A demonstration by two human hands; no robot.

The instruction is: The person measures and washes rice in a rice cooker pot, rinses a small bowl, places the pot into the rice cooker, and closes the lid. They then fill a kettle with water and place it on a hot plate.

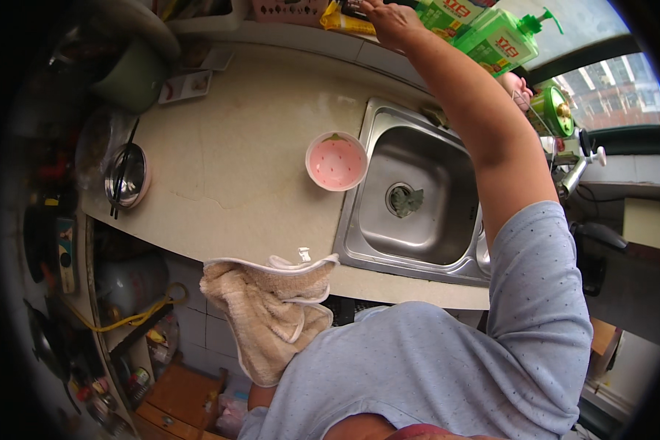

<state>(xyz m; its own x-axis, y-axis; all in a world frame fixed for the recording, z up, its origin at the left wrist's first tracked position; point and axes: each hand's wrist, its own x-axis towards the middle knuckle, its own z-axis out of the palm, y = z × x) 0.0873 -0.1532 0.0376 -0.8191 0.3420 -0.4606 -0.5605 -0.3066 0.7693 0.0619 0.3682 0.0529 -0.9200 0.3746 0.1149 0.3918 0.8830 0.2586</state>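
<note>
My right hand (393, 25) reaches up to the ledge at the top of the head view. Its fingers touch or lie by a dark object (353, 7) beside a yellow packet (345, 22); the picture's edge cuts off the fingertips, so the grip is unclear. My left hand is out of view. A pink strawberry-patterned bowl (336, 162) sits upright at the left rim of the steel sink (434, 231). Grey-green leaf scraps (407, 201) lie over the drain. Across the counter's front edge hangs a beige towel (269, 313) with white trim.
Green dish-soap bottles (498, 49) stand on the ledge below my forearm. Black chopsticks (122, 176) rest across a metal-lined bowl (137, 184) at the counter's left end. A white tray (186, 87) is farther back. Under the counter are a gas cylinder (132, 280) and yellow hose (137, 319).
</note>
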